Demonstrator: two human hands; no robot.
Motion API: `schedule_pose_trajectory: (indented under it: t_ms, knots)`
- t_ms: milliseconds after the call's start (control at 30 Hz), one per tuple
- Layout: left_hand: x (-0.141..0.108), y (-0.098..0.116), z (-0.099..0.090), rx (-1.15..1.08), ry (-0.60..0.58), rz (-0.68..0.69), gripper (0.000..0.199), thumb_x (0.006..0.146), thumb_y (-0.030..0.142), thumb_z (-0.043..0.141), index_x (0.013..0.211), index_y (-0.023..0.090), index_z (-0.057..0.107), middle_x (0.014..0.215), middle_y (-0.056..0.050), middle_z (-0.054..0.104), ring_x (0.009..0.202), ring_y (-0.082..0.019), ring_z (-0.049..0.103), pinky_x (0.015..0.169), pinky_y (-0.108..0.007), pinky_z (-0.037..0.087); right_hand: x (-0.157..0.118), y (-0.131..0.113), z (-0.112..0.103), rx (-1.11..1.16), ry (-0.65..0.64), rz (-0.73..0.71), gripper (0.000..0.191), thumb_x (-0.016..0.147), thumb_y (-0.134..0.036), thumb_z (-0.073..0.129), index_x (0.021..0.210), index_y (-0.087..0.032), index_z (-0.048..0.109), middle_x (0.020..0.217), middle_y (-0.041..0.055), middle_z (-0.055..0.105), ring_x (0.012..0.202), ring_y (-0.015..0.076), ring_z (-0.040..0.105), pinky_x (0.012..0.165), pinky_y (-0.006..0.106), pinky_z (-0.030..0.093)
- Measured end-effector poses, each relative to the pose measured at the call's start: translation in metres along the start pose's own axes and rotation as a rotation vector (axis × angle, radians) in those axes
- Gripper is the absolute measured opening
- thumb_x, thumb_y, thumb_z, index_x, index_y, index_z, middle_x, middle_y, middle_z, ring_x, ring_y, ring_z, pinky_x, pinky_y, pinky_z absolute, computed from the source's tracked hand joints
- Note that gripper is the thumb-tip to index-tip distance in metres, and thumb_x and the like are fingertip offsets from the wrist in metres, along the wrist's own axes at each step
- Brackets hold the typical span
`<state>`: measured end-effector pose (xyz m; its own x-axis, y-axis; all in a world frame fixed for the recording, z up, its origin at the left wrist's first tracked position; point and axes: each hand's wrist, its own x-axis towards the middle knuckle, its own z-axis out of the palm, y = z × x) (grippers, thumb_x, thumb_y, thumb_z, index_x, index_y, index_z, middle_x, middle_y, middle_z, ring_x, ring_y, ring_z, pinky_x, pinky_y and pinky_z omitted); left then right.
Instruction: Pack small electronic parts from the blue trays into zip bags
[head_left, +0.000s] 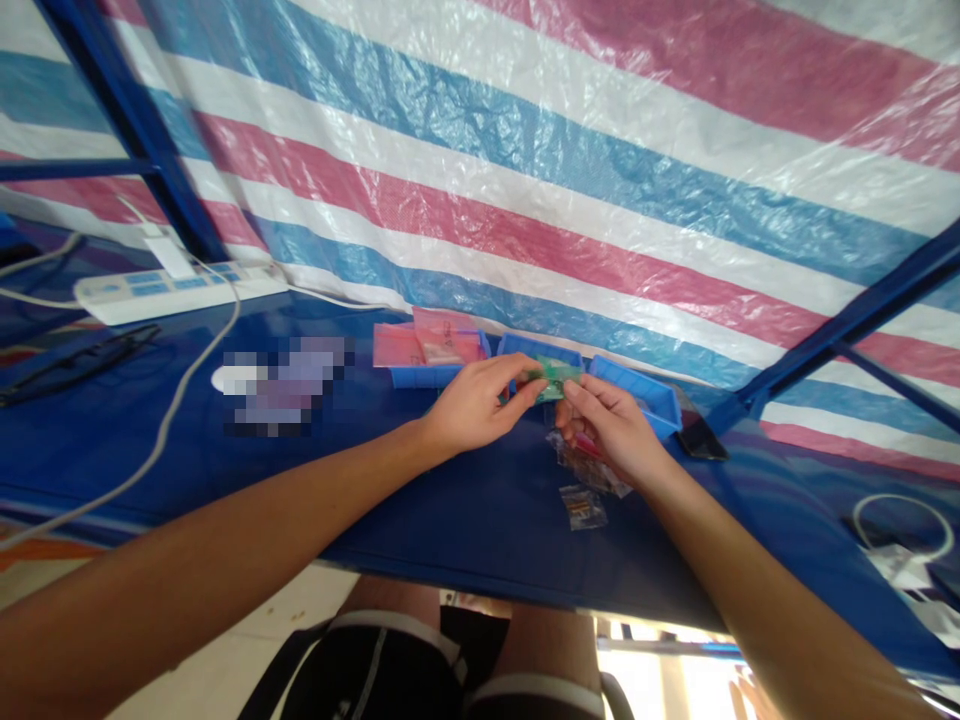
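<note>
Bare forearms [225, 520] reached past the near edge of the table [465, 572]; the left hand [474, 405] and right hand [611, 430] both pinched a green packet [555, 378] above a blue bin [540, 350]. A slack pinch risked dropping it among the clear bags [582, 507].

Behind the tabletop [465, 540], a plastic tarp [480, 170] with pink, blue and white stripes, and at the back left a blue steel frame [135, 130]. Near the back left corner, a white power strip [135, 295] with a white plug adapter [169, 250], and a white cable [187, 400] running down past the front edge. Near the left edge, a long black object [75, 365], too dark for exact naming. Along the back edge, blue plastic bins [637, 395], with pink plastic bags [446, 335] at the left bin. Just beside the right bin, a black smartphone [701, 440]. Toward the front, a small clear bag [581, 508].
</note>
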<state>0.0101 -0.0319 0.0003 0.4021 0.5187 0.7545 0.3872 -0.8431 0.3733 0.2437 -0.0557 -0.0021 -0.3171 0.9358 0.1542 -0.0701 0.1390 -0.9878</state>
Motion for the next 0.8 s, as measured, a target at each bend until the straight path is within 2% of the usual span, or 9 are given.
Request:
schedule_pose_trajectory:
  t_ms: [267,433,600,800]
  knots:
    - [-0.002,-0.001,0.000,0.025,-0.029,0.060,0.026,0.110,0.034,0.059,0.128,0.016,0.066,0.106,-0.009,0.075,0.088,-0.018,0.071,0.080,-0.029,0.057,0.001,-0.001,0.003,-0.045,0.020,0.011,0.037,0.096,-0.058,0.078,0.088,-0.022,0.071,0.076,0.0011,0.070,0.059,0.0136,0.059,0.056,0.027,0.046]
    - [-0.003,-0.002,0.001,0.031,-0.072,0.073,0.024,0.110,0.034,0.058,0.125,0.017,0.065,0.103,-0.008,0.074,0.084,-0.018,0.071,0.079,-0.030,0.057,0.000,-0.003,0.005,-0.084,0.034,0.023,0.041,0.093,-0.061,0.080,0.084,-0.022,0.072,0.075,0.0018,0.071,0.058,0.0136,0.059,0.054,0.027,0.046]
    - [-0.004,0.001,0.000,0.030,-0.216,0.063,0.022,0.107,0.029,0.057,0.124,0.019,0.065,0.106,-0.007,0.076,0.086,-0.019,0.072,0.078,-0.029,0.055,-0.003,-0.002,0.005,-0.230,-0.019,0.033,0.045,0.095,-0.065,0.076,0.084,-0.022,0.072,0.072,0.0018,0.070,0.059,0.0146,0.062,0.055,0.027,0.049]
    - [-0.002,0.012,-0.005,0.070,-0.418,0.021,0.013,0.103,0.024,0.056,0.112,0.022,0.064,0.098,-0.003,0.075,0.088,-0.021,0.074,0.076,-0.031,0.052,-0.011,-0.008,0.007,-0.473,-0.124,-0.032,0.043,0.102,-0.063,0.067,0.088,-0.023,0.072,0.078,0.0031,0.072,0.066,0.0174,0.066,0.061,0.030,0.053]
